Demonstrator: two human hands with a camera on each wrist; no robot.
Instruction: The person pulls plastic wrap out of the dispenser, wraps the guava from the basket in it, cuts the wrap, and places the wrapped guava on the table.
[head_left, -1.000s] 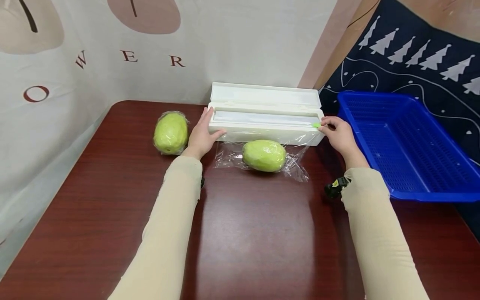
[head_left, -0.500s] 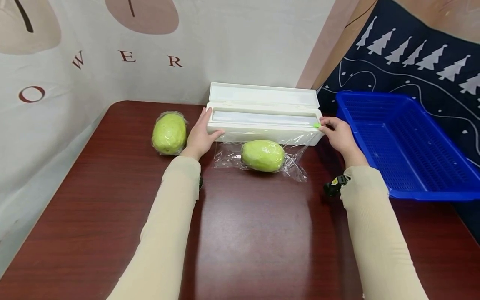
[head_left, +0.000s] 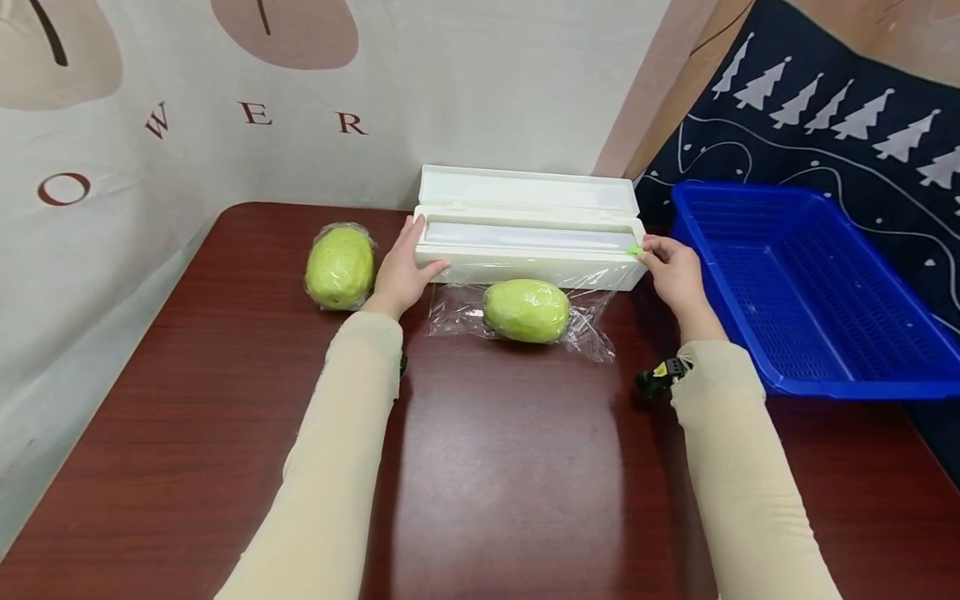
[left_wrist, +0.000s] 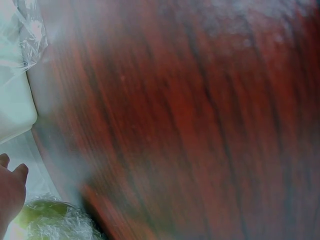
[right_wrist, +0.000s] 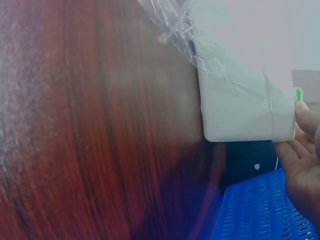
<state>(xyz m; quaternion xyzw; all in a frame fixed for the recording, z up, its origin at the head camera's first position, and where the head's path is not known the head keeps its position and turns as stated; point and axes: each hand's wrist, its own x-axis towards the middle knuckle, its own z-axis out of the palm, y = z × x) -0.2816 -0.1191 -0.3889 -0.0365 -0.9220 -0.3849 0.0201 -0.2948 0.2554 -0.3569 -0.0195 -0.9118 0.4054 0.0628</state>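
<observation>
A long white cling film box (head_left: pixel 525 267) stands at the back of the table with its lid (head_left: pixel 528 190) raised. My left hand (head_left: pixel 399 271) rests on the box's left end, thumb spread on the front face and fingers along the side. At the opposite end, my right hand (head_left: pixel 675 271) pinches a small green slide cutter (head_left: pixel 634 250) between thumb and finger. Clear cling film (head_left: pixel 457 310) hangs from the box front and lies under and around a green melon-like fruit (head_left: pixel 527 311). Another wrapped green fruit (head_left: pixel 340 267) sits left of my left hand.
A blue plastic basket (head_left: pixel 847 389) stands on the right, close beside my right forearm. Behind the box hangs a pale printed cloth (head_left: pixel 487 83); a dark cloth with tree shapes (head_left: pixel 817 137) is at the back right. The brown table (head_left: pixel 510 467) reflects light in front.
My right wrist and forearm have swung slightly left, with the fingers staying at the green cutter. The left hand, box and fruits stay in place.
</observation>
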